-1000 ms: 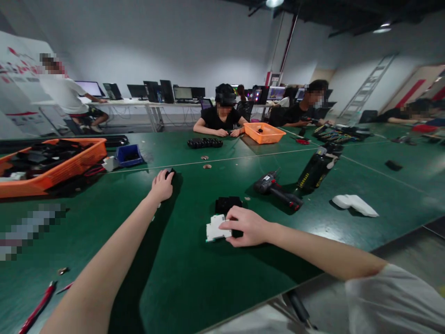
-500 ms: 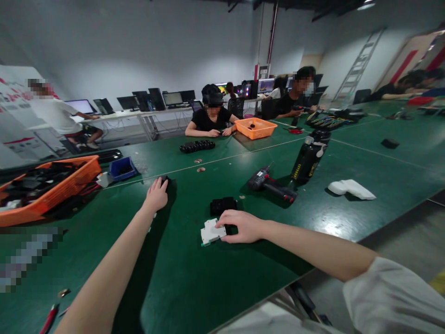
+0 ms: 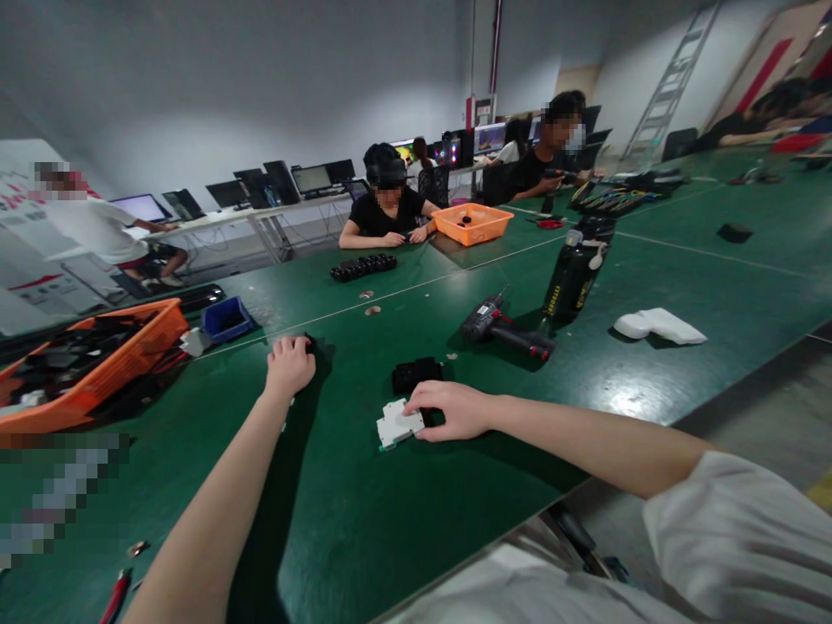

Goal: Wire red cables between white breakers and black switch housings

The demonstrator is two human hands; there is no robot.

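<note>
My right hand (image 3: 453,409) grips the right end of a white miniature circuit breaker (image 3: 396,424), thumb and fingers pinching it. The breaker lies flat at the table top and shows a bit of green along its lower edge. Just behind it sits a black block-like part (image 3: 416,374). Farther left, my left hand (image 3: 290,366) is closed, fingers curled over a small black part (image 3: 310,343), most of which the hand hides. A whitish edge of something shows beneath the left wrist, too covered to name.
A cordless drill (image 3: 503,329) and a black bottle (image 3: 578,273) stand right of centre, near a white bent object (image 3: 659,326). At left are an orange crate (image 3: 139,360) of black parts and a blue bin (image 3: 226,321). Across the green table (image 3: 364,529), a person (image 3: 390,208) sits beside an orange basket (image 3: 473,227).
My left hand's fingers have curled in more around the black part. My right hand keeps its grip on the breaker. The view has shifted slightly.
</note>
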